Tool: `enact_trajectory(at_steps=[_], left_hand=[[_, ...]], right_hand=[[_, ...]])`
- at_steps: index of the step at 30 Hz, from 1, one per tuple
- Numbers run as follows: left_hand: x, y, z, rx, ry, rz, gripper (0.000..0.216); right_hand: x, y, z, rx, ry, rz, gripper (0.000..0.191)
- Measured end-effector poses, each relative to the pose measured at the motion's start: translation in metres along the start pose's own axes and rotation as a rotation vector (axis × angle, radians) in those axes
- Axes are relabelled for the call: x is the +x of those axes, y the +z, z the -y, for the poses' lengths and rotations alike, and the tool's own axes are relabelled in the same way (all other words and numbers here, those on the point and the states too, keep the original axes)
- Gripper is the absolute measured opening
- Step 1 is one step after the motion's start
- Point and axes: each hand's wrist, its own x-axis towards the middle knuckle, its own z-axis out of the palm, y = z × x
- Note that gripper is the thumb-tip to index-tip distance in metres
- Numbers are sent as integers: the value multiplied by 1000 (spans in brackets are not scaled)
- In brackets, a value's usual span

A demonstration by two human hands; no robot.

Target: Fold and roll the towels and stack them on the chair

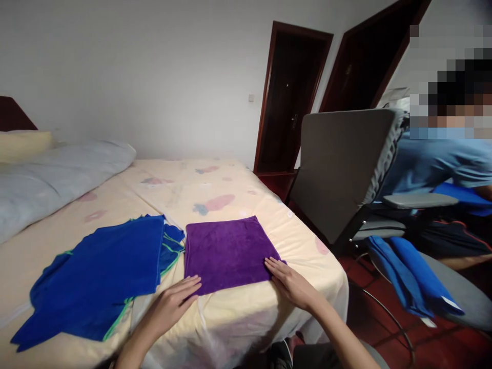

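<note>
Near the lower centre of the frame, on the near corner of a bed (pixel 238 189), lies a folded purple towel (pixel 226 251), flat and roughly square, close to the mattress edge. Touching its lower left corner, the left hand (pixel 175 302), palm down, fingers straight and held close together, tips resting on the purple cloth. Touching its lower right corner, the right hand (pixel 290 282), also palm down, fingers flat and slightly fanned, tips on the towel's edge. Gripping nothing in either hand; both simply press flat.

Just beside the towel, to the left, spreads a loose pile of blue towels (pixel 103 271) with green trim, the top one lying flat, the others sticking out underneath. Covering the mattress, a pale yellow sheet with pink and blue shapes printed on it. Along the left edge of the frame, a grey rolled quilt (pixel 57 174), with a cream pillow (pixel 23 143) above it.

To the right of the bed stands a grey chair (pixel 342 164), back turned toward the bed. Beyond it, at the right edge, sits another person (pixel 442 164) in a blue shirt. Draped over a second seat at lower right, more blue cloths (pixel 411 279). At upper centre, two dark wooden doors (pixel 292 97) in a white wall.
</note>
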Motion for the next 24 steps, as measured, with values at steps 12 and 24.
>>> enact_trajectory(at_steps=[12, 24], left_hand=[[27, 31, -18, 172, 254, 0, 48], [-14, -4, 25, 60, 62, -13, 33]], right_hand=[[40, 47, 48, -43, -159, 22, 47], [-12, 6, -31, 148, 91, 47, 46]])
